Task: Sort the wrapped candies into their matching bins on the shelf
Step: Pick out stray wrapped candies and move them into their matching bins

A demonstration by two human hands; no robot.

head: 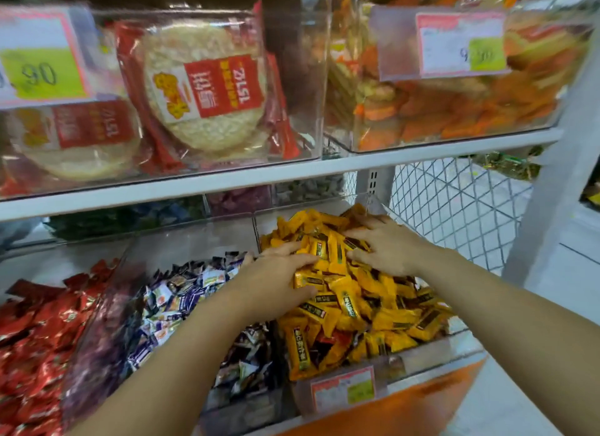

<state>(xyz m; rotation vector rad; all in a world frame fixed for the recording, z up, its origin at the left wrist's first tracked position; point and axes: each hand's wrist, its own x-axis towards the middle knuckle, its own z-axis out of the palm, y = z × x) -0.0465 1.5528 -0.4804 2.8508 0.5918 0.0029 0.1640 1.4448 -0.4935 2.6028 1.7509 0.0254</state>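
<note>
Fingers (297,257) lie spread atop the yellow candies (349,301)

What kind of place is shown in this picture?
Probably the loose-sweets section of a shop: clear bins heaped with wrapped candies, price labels on the bin fronts, and white shelves stacked one above another.

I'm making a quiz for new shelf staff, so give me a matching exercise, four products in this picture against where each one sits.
1. yellow candies
2. red candies
3. purple and white candies
4. round rice cakes

A. upper shelf, left bin
B. lower shelf, left bin
C. lower shelf, right bin, under the left hand and right hand
D. lower shelf, middle bin

Pairs: 1-C, 2-B, 3-D, 4-A
</note>
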